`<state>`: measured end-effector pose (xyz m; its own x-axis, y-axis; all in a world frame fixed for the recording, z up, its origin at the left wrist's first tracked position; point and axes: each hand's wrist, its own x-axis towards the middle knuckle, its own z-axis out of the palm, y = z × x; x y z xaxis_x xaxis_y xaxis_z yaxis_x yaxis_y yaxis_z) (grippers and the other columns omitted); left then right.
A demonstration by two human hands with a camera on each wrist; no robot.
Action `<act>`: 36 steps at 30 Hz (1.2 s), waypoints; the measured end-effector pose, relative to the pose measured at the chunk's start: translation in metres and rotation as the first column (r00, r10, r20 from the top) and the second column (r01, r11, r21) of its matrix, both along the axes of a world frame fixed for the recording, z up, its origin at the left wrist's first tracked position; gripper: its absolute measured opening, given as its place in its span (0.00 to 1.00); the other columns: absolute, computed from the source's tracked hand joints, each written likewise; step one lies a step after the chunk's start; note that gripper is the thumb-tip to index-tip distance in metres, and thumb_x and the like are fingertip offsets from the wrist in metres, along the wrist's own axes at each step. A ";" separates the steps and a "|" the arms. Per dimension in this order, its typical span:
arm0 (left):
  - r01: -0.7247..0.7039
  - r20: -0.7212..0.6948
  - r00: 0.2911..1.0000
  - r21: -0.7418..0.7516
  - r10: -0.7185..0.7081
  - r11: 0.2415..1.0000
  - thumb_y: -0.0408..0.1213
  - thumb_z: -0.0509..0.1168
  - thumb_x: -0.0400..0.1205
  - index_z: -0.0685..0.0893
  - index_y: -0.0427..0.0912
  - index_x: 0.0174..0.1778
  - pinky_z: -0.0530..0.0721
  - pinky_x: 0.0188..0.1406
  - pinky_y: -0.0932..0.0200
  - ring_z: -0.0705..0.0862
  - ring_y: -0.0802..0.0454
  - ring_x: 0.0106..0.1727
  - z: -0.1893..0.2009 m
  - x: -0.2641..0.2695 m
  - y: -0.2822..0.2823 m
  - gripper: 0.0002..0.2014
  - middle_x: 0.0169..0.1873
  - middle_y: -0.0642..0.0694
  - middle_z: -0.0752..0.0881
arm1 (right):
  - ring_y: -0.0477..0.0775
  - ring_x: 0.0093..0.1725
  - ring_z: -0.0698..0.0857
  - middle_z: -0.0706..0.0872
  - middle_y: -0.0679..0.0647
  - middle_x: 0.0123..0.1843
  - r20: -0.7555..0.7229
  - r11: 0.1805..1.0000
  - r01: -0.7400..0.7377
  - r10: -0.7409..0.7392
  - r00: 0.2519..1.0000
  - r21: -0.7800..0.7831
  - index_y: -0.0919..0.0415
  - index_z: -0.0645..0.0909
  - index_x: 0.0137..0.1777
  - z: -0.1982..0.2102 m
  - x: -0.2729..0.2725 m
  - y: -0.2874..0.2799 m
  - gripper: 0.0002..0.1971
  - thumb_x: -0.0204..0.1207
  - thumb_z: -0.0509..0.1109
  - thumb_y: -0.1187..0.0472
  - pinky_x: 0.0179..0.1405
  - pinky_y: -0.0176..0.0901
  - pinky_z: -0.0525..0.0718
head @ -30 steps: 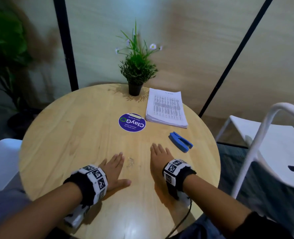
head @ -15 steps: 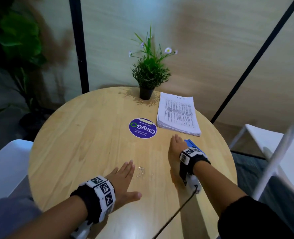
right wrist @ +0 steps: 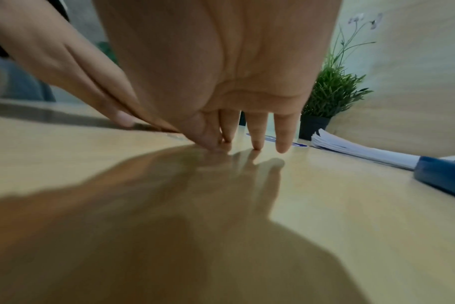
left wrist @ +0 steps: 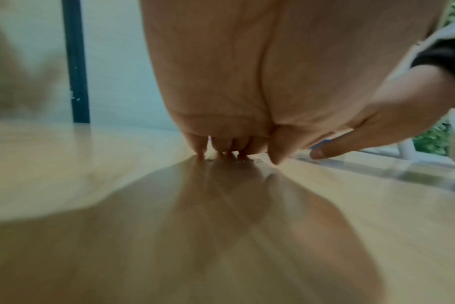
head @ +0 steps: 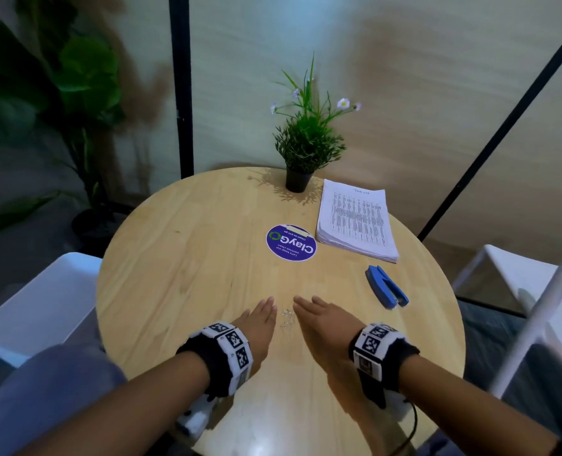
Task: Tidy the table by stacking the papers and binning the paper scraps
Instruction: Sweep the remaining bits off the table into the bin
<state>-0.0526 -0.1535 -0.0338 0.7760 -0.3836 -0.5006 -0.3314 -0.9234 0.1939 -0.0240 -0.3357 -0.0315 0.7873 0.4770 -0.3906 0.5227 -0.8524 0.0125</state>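
Both hands, left hand point(head: 262, 320) and right hand point(head: 322, 319), lie flat-fingered on the table point(head: 181, 258), flanking small staples point(head: 287, 320).

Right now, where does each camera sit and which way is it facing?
Head: above the near edge of the round table, looking forward and down; shows both forearms, wristbands, the left hand and right hand flat either side of small staples.
Left wrist: low under the left palm, looking along the fingers at the tabletop.
Right wrist: under the right palm, facing the potted plant, paper stack and blue stapler.
Shared: each wrist view catches the other hand; head and right wrist share plant, stack, stapler.
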 end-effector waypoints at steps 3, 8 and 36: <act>-0.026 0.004 1.000 -0.036 0.027 0.999 0.26 0.53 0.85 0.50 0.31 0.82 0.53 0.84 0.49 0.44 0.43 0.85 0.006 0.009 0.001 0.30 0.84 0.37 0.42 | 0.55 0.77 0.72 0.71 0.51 0.79 0.045 0.986 0.013 -0.021 0.999 0.165 0.54 0.73 0.76 0.005 -0.001 0.008 0.21 0.83 0.58 0.57 0.75 0.45 0.70; -0.213 0.090 0.968 -0.194 0.234 0.958 0.33 0.55 0.85 0.75 0.37 0.73 0.70 0.74 0.53 0.72 0.40 0.75 0.009 0.007 0.029 0.19 0.78 0.39 0.69 | 0.51 0.51 0.83 0.88 0.52 0.52 0.076 0.880 0.306 -0.355 0.932 0.363 0.55 0.87 0.42 0.021 -0.003 0.012 0.09 0.71 0.75 0.50 0.51 0.41 0.78; -0.337 0.066 0.938 -0.052 0.340 0.940 0.75 0.53 0.71 0.34 0.36 0.82 0.38 0.83 0.45 0.34 0.44 0.84 -0.027 -0.053 0.047 0.58 0.82 0.41 0.32 | 0.59 0.85 0.40 0.34 0.55 0.85 -0.002 0.957 0.225 -0.230 0.973 -0.184 0.60 0.36 0.83 -0.008 -0.038 0.060 0.43 0.79 0.62 0.58 0.82 0.61 0.50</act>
